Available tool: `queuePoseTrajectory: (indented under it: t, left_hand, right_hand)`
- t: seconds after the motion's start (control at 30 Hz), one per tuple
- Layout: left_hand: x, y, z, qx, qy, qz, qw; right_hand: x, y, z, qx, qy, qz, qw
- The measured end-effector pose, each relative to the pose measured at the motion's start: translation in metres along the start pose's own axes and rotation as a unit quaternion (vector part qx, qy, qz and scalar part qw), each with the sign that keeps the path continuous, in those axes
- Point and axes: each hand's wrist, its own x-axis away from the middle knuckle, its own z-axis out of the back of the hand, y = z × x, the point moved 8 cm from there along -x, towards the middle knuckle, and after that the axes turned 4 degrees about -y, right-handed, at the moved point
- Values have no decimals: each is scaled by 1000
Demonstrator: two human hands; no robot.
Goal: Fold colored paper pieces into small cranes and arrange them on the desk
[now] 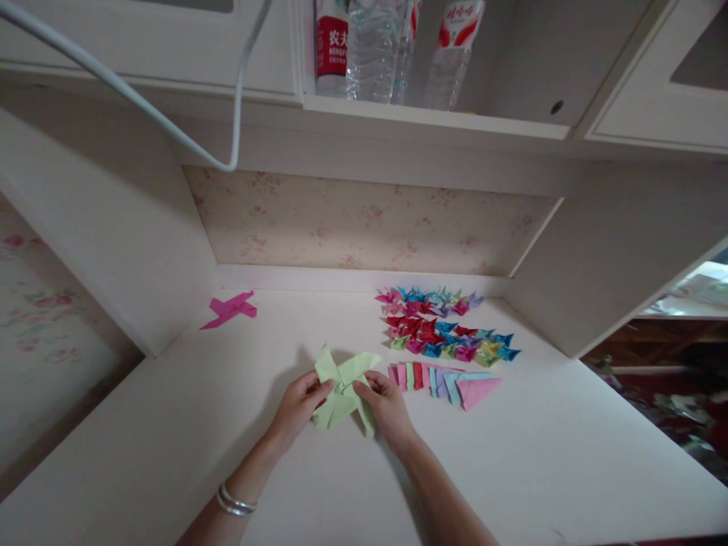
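A light green folded paper pinwheel (344, 379) is held up over the white desk, its flaps spread around a folded centre. My left hand (300, 406) pinches its left side, thumb on top near the middle. On the right side, my right hand (388, 406) grips the paper the same way, thumb in front and fingers behind. Two silver bangles (233, 502) circle my left wrist. Just right of my right hand lies a fanned row of folded paper pieces (478, 390) in pink, green, red, purple and blue.
Rows of small colourful origami figures (437, 330) stand at the back right of the desk (187, 425). A magenta folded paper shape (230, 307) lies at the back left. Overhead, a shelf (432, 121) holds plastic bottles (372, 53), and a white cable (171, 129) hangs down.
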Motion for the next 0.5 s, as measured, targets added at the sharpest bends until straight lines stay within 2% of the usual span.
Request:
queuePoseTrajectory:
  t: [0.13, 0.2, 0.27, 0.3, 0.37, 0.43, 0.5]
  left_hand:
    - [14, 6, -9, -28, -27, 11, 999]
    - [21, 8, -14, -37, -57, 24, 997]
    - [23, 10, -10, -47, -67, 38, 996]
    - [21, 11, -3, -57, -58, 44, 996]
    - [10, 15, 23, -100, -15, 41, 994]
    - [-6, 22, 62, -166, 48, 25, 985]
    - [-24, 28, 107, -237, 109, 28, 965]
  right_hand:
    - [16, -9, 10, 18, -3, -15, 1000]
    - [30, -13, 27, 52, 12, -27, 998]
    - [46, -11, 49, 97, 24, -49, 994]
    - [53, -9, 60, 124, 24, -61, 990]
    - [67, -5, 81, 194, 27, -69, 978]
    - [78, -4, 99, 283, 47, -63, 956]
    - [86, -7, 112, 386, 78, -55, 918]
